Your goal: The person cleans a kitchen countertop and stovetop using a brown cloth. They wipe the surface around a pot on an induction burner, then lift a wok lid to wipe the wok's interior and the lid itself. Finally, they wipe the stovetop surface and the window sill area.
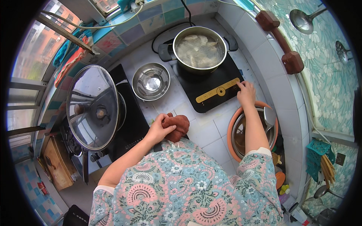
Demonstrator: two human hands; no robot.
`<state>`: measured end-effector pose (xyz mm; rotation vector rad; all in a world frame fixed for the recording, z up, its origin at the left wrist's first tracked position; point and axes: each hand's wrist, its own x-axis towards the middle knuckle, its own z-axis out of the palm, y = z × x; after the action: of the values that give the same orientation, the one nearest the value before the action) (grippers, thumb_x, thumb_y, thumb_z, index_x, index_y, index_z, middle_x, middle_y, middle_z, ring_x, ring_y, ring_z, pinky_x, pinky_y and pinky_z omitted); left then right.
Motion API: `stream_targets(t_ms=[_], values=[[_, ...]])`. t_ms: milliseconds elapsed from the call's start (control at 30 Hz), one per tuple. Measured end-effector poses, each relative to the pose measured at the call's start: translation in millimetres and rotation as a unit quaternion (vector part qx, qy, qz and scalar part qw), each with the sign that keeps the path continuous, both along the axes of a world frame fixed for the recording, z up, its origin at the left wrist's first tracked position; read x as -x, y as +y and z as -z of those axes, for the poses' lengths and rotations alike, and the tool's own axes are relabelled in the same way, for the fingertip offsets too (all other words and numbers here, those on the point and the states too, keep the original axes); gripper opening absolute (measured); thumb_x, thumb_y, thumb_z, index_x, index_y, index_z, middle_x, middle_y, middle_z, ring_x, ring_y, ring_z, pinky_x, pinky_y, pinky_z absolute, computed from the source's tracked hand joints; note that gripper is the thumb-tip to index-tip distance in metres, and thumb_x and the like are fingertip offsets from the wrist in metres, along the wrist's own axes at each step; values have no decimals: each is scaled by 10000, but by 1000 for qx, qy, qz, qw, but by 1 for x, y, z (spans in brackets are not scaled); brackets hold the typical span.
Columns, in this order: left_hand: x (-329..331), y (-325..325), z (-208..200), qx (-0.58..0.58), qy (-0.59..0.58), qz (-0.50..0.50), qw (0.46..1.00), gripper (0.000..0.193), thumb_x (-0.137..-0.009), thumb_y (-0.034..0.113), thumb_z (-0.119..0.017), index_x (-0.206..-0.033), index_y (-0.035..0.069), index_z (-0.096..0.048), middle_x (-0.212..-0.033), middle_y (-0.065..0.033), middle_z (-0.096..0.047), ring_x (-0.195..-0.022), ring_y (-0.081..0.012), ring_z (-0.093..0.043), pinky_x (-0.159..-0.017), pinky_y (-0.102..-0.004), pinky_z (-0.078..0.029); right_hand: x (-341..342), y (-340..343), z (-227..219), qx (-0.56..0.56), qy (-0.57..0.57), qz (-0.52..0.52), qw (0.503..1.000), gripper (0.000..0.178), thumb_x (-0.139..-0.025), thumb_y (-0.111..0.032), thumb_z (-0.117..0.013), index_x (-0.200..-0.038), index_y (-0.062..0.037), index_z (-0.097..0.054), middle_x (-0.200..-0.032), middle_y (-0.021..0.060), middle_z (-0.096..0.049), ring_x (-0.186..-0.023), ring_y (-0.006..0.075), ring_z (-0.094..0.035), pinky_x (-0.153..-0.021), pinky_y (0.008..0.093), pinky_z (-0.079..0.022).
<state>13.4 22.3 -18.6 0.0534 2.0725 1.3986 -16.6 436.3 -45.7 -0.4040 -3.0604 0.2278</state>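
My left hand is closed around a folded reddish-brown cloth, held close to my body over the counter. Out to the right, my right hand holds nothing. One of its fingers is stretched onto the right end of the gold control strip on a black induction cooker. On that cooker sits a steel pot with dark side handles and no lid on it. Pale chunks, apparently meat, lie in the pot's cloudy liquid.
An empty steel bowl stands left of the cooker. Farther left, a glass lid leans over a pan on a black stove. Beneath my right forearm is an orange-rimmed basin with a ladle. Utensils, including a skimmer, hang along the right wall.
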Motion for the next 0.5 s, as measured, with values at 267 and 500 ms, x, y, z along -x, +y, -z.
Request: stream_targets(t_ms=[267, 500], values=[[-2, 0, 4, -1, 2, -6, 1000, 402, -789, 178, -769, -1061, 38, -508, -998, -80, -580, -929, -149, -562, -851, -300, -480, -18, -43, 4, 53, 68, -93, 992, 307, -813, -92, -633, -1115, -125, -676, -1049, 62, -592, -1032, 274, -541, -895, 413, -448], [1, 2, -3, -25, 23, -69, 997, 385, -827, 224, -762, -1055, 31, -519, -999, -73, -594, -928, -134, -564, -851, -294, -480, -25, -62, -5, 155, 86, -84, 981, 316, -850, -130, -626, -1163, -100, -652, -1067, 75, -604, -1022, 284, -551, -885, 394, -464]])
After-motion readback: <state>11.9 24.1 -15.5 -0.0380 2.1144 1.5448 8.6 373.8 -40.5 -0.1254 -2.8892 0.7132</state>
